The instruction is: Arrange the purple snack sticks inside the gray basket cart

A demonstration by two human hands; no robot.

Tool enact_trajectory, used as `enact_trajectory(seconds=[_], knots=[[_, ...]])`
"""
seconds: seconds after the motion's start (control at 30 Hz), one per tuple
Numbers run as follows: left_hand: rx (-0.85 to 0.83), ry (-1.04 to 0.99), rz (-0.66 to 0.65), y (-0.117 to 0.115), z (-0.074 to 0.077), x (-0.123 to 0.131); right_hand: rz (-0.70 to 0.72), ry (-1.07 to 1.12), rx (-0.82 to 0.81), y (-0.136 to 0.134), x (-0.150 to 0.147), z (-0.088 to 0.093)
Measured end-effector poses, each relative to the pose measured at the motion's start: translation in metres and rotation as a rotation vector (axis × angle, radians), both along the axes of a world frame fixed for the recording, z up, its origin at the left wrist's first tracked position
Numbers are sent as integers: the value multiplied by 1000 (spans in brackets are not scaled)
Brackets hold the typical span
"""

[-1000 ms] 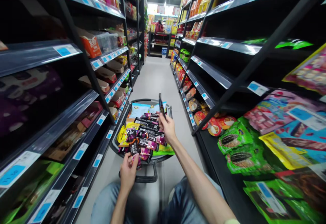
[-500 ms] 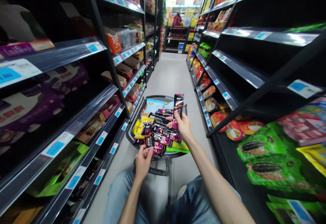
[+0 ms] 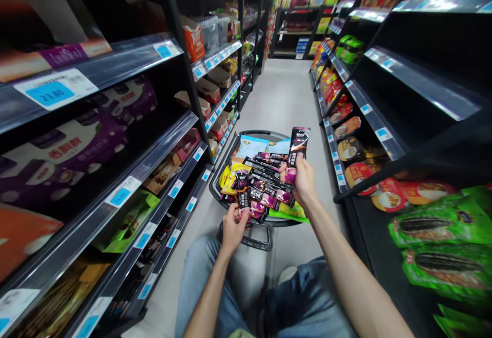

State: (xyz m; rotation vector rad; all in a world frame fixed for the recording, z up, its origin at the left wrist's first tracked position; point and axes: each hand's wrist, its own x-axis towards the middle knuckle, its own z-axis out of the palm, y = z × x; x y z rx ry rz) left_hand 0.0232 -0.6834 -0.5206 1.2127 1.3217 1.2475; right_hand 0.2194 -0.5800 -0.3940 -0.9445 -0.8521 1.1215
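Note:
My left hand (image 3: 234, 226) pinches the lower end of a black-and-purple stick sachet (image 3: 243, 190), which points up over the near left part of a shopping basket (image 3: 216, 194). In my right hand (image 3: 302, 176) another black-and-purple stick sachet (image 3: 299, 142) stands upright above the basket's right side, gripped near its bottom. Several similar sachets (image 3: 265, 174) lie heaped in the basket between the hands. Under and around them are a yellow packet (image 3: 229, 178), light blue bags (image 3: 251, 146) and a green-yellow bag (image 3: 289, 213). The sachets' small print is too blurred to read.
Shelving (image 3: 119, 194) with purple multipacks (image 3: 77, 143) and cartons runs along the left. On the right, shelves hold bowl packs (image 3: 359, 176) and green seed bags (image 3: 446, 269). The grey aisle floor (image 3: 282, 92) leads to a far display. My knees flank the basket's near side.
The view has turned left and tilted down, so basket, hands and shelves appear shifted right and slightly up. Both hands still hold their sachets in much the same pose.

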Motion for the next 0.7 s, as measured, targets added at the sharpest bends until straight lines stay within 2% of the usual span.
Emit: enact_trajectory(seconds=[0.37,0.7], knots=[[1,61,11,-1,4,0,58,64,-43,1,-3,-1],[-15,-7,7,-1,5,0,64,83,-74,-4,-2,5]])
